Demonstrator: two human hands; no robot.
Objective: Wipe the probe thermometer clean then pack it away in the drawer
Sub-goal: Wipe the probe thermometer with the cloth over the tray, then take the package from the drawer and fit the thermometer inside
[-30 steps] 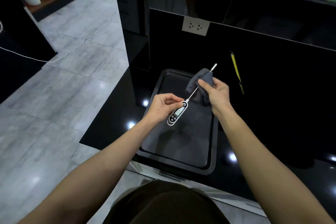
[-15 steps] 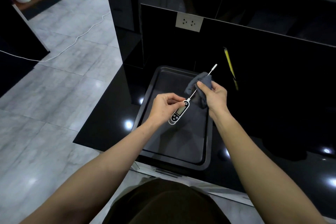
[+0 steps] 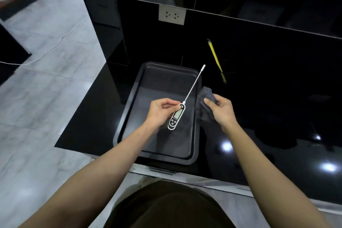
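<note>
My left hand (image 3: 161,112) grips the probe thermometer (image 3: 175,117) by the top of its black and white body, above the dark baking tray (image 3: 133,98). Its thin metal probe points up and to the right, bare along its whole length, ending in a white tip. My right hand (image 3: 222,111) holds a crumpled grey cloth (image 3: 204,105) just right of the probe, apart from it, over the tray's right edge. No drawer is clearly visible in the head view.
The tray lies on a glossy black countertop (image 3: 268,116) whose front edge is near my body. A yellow pencil-like stick (image 3: 215,57) leans behind the tray. A white wall socket (image 3: 172,14) sits on the black back panel. Grey tiled floor with a white cable lies left.
My right hand has pulled the cloth off the probe and moved right, leaving the probe bare. My left hand still holds the thermometer in about the same place.
</note>
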